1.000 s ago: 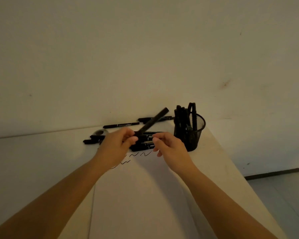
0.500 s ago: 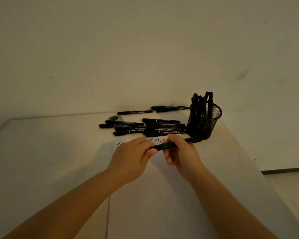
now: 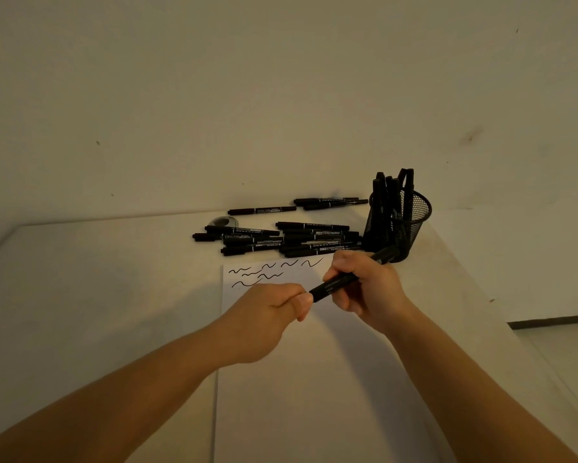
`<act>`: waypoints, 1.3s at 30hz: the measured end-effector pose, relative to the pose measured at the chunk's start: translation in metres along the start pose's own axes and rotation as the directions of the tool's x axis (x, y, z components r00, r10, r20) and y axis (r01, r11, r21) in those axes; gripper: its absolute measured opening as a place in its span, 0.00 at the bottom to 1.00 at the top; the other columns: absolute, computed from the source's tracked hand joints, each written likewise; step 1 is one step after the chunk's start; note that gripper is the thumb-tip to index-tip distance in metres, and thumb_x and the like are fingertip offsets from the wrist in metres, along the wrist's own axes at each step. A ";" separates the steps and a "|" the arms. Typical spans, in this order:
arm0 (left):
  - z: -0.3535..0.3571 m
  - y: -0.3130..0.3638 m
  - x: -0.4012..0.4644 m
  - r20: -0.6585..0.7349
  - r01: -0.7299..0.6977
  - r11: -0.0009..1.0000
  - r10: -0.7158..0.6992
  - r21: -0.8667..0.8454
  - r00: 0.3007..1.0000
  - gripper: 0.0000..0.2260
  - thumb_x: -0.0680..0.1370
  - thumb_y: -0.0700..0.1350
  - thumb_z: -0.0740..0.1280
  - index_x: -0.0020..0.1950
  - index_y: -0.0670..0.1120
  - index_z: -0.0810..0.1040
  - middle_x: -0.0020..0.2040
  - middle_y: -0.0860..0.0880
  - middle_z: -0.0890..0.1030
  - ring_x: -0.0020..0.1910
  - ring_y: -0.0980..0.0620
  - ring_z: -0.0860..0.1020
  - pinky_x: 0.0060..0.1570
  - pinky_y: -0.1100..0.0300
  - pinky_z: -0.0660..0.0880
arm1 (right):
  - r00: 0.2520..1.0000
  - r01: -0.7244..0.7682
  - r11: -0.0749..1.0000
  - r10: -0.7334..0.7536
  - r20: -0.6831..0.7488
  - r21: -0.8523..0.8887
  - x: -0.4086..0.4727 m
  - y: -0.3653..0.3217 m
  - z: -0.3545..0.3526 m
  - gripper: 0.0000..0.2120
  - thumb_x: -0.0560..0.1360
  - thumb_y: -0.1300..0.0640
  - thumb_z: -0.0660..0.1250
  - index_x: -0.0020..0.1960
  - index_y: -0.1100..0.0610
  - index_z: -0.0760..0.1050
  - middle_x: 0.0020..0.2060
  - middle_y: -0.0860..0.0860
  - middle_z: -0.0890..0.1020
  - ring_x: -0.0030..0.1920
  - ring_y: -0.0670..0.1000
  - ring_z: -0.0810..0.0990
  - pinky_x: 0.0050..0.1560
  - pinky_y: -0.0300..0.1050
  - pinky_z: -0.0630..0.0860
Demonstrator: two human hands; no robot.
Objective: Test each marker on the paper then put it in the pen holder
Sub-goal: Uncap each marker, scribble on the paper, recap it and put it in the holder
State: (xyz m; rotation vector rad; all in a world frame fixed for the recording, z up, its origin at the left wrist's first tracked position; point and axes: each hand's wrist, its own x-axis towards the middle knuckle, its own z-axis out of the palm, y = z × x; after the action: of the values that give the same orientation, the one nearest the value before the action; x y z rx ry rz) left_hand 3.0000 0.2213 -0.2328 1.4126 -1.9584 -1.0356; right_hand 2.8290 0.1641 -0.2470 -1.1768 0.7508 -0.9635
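Both hands are over the sheet of paper (image 3: 314, 379), which fills the lower middle of the frame on a pale table (image 3: 97, 295). The right hand (image 3: 369, 292) has its fingers curled round a black twin marker (image 3: 344, 280) just right of centre, holding it tilted so the far end points up and right toward the holder and the near end points down and left. The left hand (image 3: 274, 315) is at that lower left end, thumb and fingers pinched together right where the marker stops; it looks like it's gripping the cap or tip, but that part is hidden behind the fingers so I can't say exactly what it's pinching. Along the top edge of the paper there's a bunch of black squiggles (image 3: 264, 274), two rough rows of them. Just above the paper, around the middle of the frame, lies a loose pile of black markers (image 3: 280, 238) all lying flat, and a few more markers (image 3: 327, 202) sit further back by the wall. A black mesh pen holder (image 3: 411, 225) stands at centre right, just above the right hand, with several markers standing upright in it. There's also a small roundish dark object (image 3: 222, 222) at the upper left of the pile; can't make out what it is.
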 end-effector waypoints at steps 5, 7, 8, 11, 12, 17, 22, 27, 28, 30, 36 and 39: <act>0.000 0.003 0.000 0.056 0.084 0.987 -0.077 -0.136 0.995 0.17 0.80 0.49 0.55 0.31 0.53 0.69 0.21 0.56 0.65 0.23 0.59 0.62 0.30 0.62 0.64 | 0.999 0.046 0.998 -0.045 0.021 -0.051 0.002 -0.005 -0.002 0.15 0.70 0.57 0.60 0.27 0.55 0.78 0.17 0.51 0.70 0.18 0.49 0.65 0.20 0.35 0.61; 0.000 0.004 0.002 0.004 0.089 0.993 -0.089 -0.072 0.996 0.16 0.80 0.50 0.55 0.32 0.53 0.70 0.21 0.56 0.67 0.23 0.59 0.64 0.31 0.60 0.65 | 0.999 0.020 0.998 -0.022 -0.032 -0.062 0.002 -0.004 -0.001 0.17 0.73 0.56 0.60 0.28 0.55 0.78 0.18 0.52 0.71 0.18 0.49 0.65 0.20 0.36 0.62; 0.000 0.004 0.003 -0.047 0.079 0.997 -0.078 0.014 0.996 0.15 0.79 0.51 0.56 0.33 0.54 0.71 0.23 0.56 0.68 0.24 0.59 0.65 0.31 0.60 0.66 | 0.998 -0.011 0.998 0.008 -0.068 -0.054 0.001 -0.003 0.000 0.18 0.75 0.56 0.59 0.29 0.56 0.79 0.18 0.52 0.72 0.18 0.49 0.66 0.20 0.36 0.63; -0.002 0.001 0.006 -0.188 0.037 0.919 0.041 0.393 0.981 0.10 0.78 0.55 0.56 0.44 0.56 0.76 0.35 0.55 0.75 0.34 0.56 0.73 0.36 0.59 0.70 | 0.978 -0.123 0.992 0.125 -0.164 0.025 -0.002 0.001 0.006 0.18 0.77 0.55 0.58 0.33 0.59 0.77 0.20 0.54 0.73 0.18 0.48 0.66 0.19 0.38 0.64; -0.002 0.001 0.007 -0.225 0.021 0.872 0.103 0.488 0.969 0.11 0.78 0.55 0.57 0.49 0.55 0.77 0.38 0.57 0.75 0.36 0.57 0.73 0.36 0.62 0.69 | 0.972 -0.143 0.989 0.148 -0.180 0.044 -0.004 0.002 0.008 0.17 0.78 0.54 0.58 0.34 0.59 0.77 0.21 0.54 0.73 0.19 0.48 0.67 0.19 0.38 0.64; -0.005 0.007 0.007 -0.220 -0.115 0.678 0.388 0.726 0.895 0.10 0.74 0.53 0.66 0.46 0.47 0.82 0.33 0.52 0.81 0.26 0.54 0.75 0.24 0.65 0.67 | 0.969 -0.172 0.968 0.200 -0.148 0.180 -0.006 0.000 0.014 0.19 0.78 0.53 0.57 0.33 0.58 0.78 0.22 0.54 0.74 0.20 0.47 0.69 0.20 0.38 0.66; -0.003 0.012 0.003 -0.133 -0.159 0.579 0.428 0.800 0.894 0.13 0.75 0.52 0.62 0.41 0.45 0.80 0.27 0.51 0.78 0.21 0.53 0.72 0.22 0.64 0.64 | 0.967 -0.205 0.961 0.229 -0.116 0.186 -0.007 -0.006 0.008 0.17 0.77 0.57 0.57 0.34 0.62 0.76 0.20 0.54 0.72 0.17 0.47 0.65 0.18 0.36 0.62; 0.005 0.012 0.001 -0.187 -0.105 0.830 0.244 0.548 0.952 0.15 0.79 0.54 0.53 0.51 0.49 0.75 0.38 0.51 0.78 0.35 0.53 0.77 0.39 0.57 0.73 | 0.988 -0.139 0.981 0.146 -0.047 0.138 -0.005 -0.003 0.000 0.20 0.75 0.59 0.56 0.28 0.59 0.77 0.18 0.53 0.70 0.16 0.47 0.62 0.18 0.35 0.61; 0.006 0.013 0.000 -0.195 -0.105 0.853 0.234 0.511 0.953 0.14 0.79 0.54 0.53 0.50 0.49 0.75 0.36 0.51 0.78 0.35 0.53 0.77 0.40 0.56 0.74 | 0.990 -0.129 0.983 0.135 -0.039 0.132 -0.004 -0.002 -0.002 0.20 0.75 0.59 0.56 0.27 0.58 0.77 0.17 0.53 0.70 0.16 0.47 0.62 0.18 0.35 0.61; 0.009 0.014 -0.003 -0.194 -0.114 0.912 0.204 0.393 0.960 0.12 0.79 0.52 0.56 0.46 0.48 0.76 0.33 0.53 0.77 0.32 0.54 0.78 0.37 0.58 0.74 | 0.993 -0.111 0.985 0.116 -0.028 0.134 -0.004 0.002 -0.006 0.19 0.74 0.59 0.57 0.26 0.59 0.76 0.16 0.53 0.69 0.15 0.47 0.61 0.18 0.34 0.60; 0.006 0.001 -0.004 -0.108 0.096 0.969 -0.123 -0.227 0.986 0.15 0.79 0.46 0.58 0.35 0.49 0.77 0.21 0.55 0.71 0.19 0.60 0.70 0.25 0.70 0.69 | 0.988 0.047 0.943 0.004 -0.152 0.329 -0.003 -0.018 -0.036 0.08 0.57 0.63 0.65 0.21 0.56 0.69 0.15 0.50 0.67 0.14 0.46 0.62 0.18 0.30 0.57; -0.027 -0.019 -0.011 0.056 0.320 0.746 -0.356 -0.584 0.933 0.15 0.79 0.48 0.57 0.36 0.45 0.75 0.23 0.55 0.66 0.21 0.59 0.65 0.24 0.67 0.67 | 0.913 0.199 0.945 -0.083 -0.399 0.260 -0.001 -0.037 -0.078 0.18 0.69 0.63 0.58 0.21 0.55 0.70 0.16 0.49 0.68 0.14 0.45 0.60 0.18 0.31 0.53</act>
State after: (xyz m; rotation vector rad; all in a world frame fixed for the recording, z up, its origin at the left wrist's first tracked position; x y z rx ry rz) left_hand 3.0352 0.2207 -0.2323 1.4237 -1.1777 -1.5750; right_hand 2.7517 0.1302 -0.2293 -0.7938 0.8002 -1.4045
